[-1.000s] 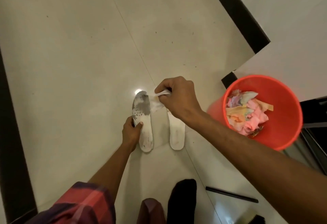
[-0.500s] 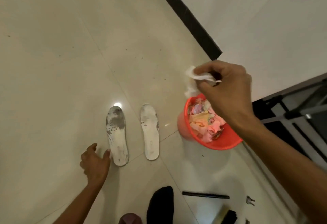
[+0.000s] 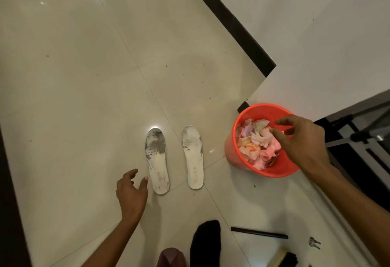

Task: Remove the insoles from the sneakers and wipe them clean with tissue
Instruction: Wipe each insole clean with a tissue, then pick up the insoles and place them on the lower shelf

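Note:
Two white insoles lie side by side on the tiled floor. The left insole (image 3: 157,161) has a dark grey stain over its toe end, and the right insole (image 3: 193,157) looks paler with faint marks. My left hand (image 3: 132,193) hovers just left of the left insole's heel with its fingers spread and relaxed, touching nothing. My right hand (image 3: 301,140) hangs over the orange bucket (image 3: 232,153) with loosely curved fingers, and I see no tissue in it. Crumpled pink, orange and whitish tissues (image 3: 259,146) fill the bucket.
The bucket stands against a white wall corner with a black baseboard (image 3: 228,22). My black-socked foot (image 3: 205,243) is at the bottom centre. A thin black rod (image 3: 259,232), a brush (image 3: 285,259) and small keys (image 3: 314,242) lie on the floor at the lower right.
My right hand carried the white tissue from the insoles over to the bucket and no longer holds it. My left hand let go of the left insole and drew back.

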